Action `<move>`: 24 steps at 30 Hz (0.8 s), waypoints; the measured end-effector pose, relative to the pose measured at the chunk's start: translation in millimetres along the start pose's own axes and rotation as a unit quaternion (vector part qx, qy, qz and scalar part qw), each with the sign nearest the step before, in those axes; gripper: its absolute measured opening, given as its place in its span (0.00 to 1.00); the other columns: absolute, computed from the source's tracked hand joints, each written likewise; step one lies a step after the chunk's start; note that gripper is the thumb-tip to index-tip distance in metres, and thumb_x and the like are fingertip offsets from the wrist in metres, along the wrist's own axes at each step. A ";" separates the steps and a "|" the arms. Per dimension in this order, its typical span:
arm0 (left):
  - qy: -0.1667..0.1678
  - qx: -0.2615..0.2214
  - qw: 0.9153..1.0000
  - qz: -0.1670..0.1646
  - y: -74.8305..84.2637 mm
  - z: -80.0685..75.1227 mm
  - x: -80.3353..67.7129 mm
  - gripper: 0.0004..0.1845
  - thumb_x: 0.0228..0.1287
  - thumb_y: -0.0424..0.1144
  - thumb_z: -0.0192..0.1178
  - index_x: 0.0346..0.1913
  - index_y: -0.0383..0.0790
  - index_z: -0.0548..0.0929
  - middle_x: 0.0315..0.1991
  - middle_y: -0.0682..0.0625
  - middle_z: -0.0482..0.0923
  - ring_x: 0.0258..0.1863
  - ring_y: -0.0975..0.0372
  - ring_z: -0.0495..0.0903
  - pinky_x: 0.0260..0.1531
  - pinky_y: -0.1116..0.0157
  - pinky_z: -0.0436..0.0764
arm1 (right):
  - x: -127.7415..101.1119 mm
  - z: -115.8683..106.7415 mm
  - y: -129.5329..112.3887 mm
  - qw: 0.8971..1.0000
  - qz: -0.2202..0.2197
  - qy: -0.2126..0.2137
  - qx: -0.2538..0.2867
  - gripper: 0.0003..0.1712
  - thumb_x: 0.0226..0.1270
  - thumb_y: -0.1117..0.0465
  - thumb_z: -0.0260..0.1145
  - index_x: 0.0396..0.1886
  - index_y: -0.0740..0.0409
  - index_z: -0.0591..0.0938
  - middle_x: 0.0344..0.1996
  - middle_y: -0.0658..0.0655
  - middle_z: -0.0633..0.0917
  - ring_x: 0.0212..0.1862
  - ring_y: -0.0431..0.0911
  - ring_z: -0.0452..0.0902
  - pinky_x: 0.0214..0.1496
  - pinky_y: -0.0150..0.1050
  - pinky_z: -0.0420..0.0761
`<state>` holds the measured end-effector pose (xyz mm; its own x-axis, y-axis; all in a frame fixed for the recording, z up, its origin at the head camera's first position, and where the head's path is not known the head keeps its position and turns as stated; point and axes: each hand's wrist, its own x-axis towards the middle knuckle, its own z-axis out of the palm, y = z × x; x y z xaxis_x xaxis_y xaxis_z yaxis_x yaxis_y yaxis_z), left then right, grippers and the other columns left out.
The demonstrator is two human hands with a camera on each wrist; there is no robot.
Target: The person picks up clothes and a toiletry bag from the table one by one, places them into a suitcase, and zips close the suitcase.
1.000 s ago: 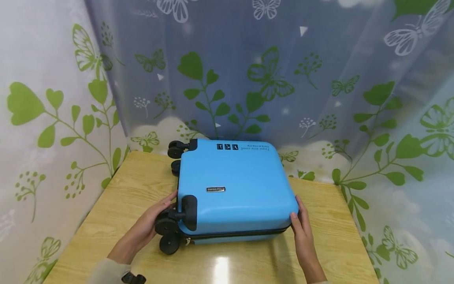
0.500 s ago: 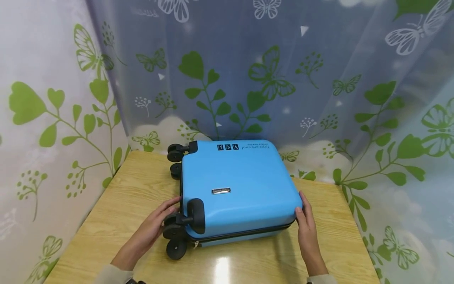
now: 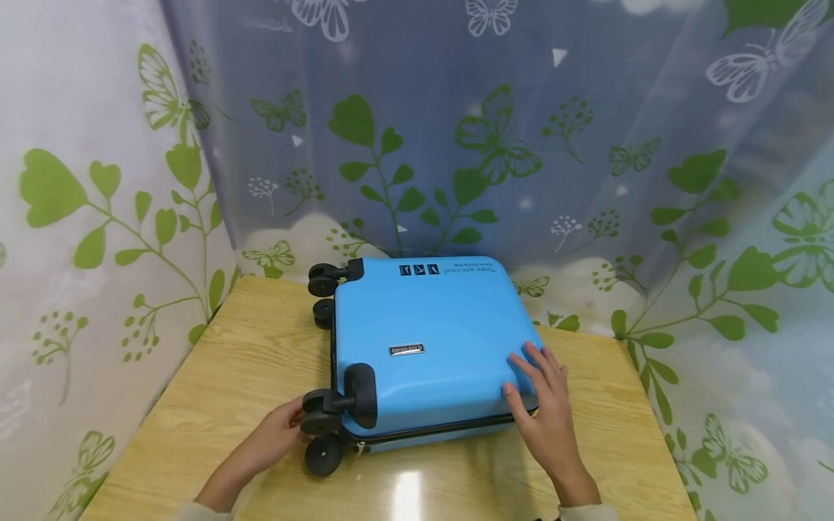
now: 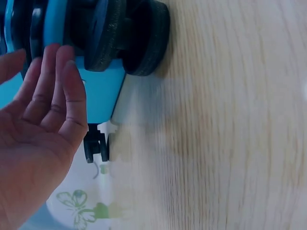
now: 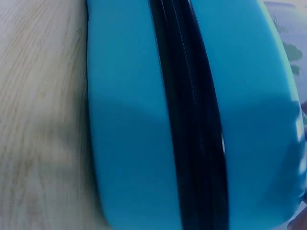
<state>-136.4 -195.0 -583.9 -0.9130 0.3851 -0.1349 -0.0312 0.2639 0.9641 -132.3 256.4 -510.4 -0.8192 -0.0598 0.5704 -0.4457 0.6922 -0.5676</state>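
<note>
A light blue hard-shell suitcase (image 3: 449, 311) lies flat on the table, its black wheels pointing left. My left hand (image 3: 270, 438) is beside the near wheels (image 3: 323, 454), with its fingertips partly hidden behind them. In the left wrist view, that hand's fingers (image 4: 50, 88) are fairly straight, palm showing, alongside a wheel (image 4: 108, 36). My right hand (image 3: 547, 416) spreads its fingers over the suitcase's near right corner. The right wrist view is filled by the suitcase's side with its black zip band (image 5: 189, 105); only bits of fingers show at the right edge.
The wooden table (image 3: 260, 340) shows bare wood left, right and in front of the suitcase. A curtain (image 3: 417, 145) with butterflies and green leaves hangs close behind it and along both sides.
The suitcase shifted slightly right and turned a little, then stopped. My right hand moved from the right end onto the top corner. My left hand drew back from the wheeled end toward the near wheels.
</note>
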 end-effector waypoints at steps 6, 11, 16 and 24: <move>-0.040 0.049 0.998 -0.001 3.5 10.1 -2.8 0.12 0.78 0.38 0.67 0.52 0.31 0.88 0.40 0.46 0.91 0.38 0.63 0.86 0.39 0.67 0.83 | 5.9 4.3 -12.6 0.996 -0.076 -0.027 -0.045 0.26 0.71 0.68 0.74 0.67 0.55 0.86 0.73 0.64 0.81 0.79 0.73 0.66 0.75 0.89 0.44; -0.059 0.054 0.996 0.028 9.6 20.2 -7.1 0.13 0.79 0.46 0.67 0.51 0.40 0.91 0.42 0.49 0.92 0.39 0.69 0.87 0.40 0.68 0.84 | 11.7 10.7 -25.2 0.989 -0.121 -0.049 -0.069 0.25 0.71 0.64 0.75 0.66 0.54 0.87 0.72 0.63 0.82 0.78 0.71 0.69 0.74 0.89 0.51; -0.063 0.104 0.990 0.076 11.4 30.5 -7.9 0.12 0.78 0.50 0.69 0.47 0.47 0.95 0.37 0.51 0.93 0.33 0.71 0.87 0.34 0.69 0.84 | 14.9 19.0 -36.4 0.981 -0.153 -0.072 -0.096 0.22 0.77 0.55 0.72 0.67 0.52 0.86 0.74 0.61 0.80 0.78 0.68 0.71 0.74 0.85 0.58; -0.024 0.193 0.974 0.116 11.6 48.5 -6.8 0.09 0.75 0.54 0.70 0.42 0.57 0.96 0.36 0.67 0.91 0.35 0.78 0.83 0.36 0.69 0.83 | 18.9 31.9 -54.0 0.969 -0.171 -0.122 -0.133 0.30 0.85 0.36 0.59 0.72 0.47 0.83 0.77 0.57 0.78 0.80 0.62 0.70 0.78 0.79 0.61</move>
<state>-110.8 -151.6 -582.9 -0.8568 0.5125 0.0572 0.3380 0.4743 0.8129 -135.2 194.9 -487.8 -0.7155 -0.4633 0.5229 -0.6237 0.7608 -0.1793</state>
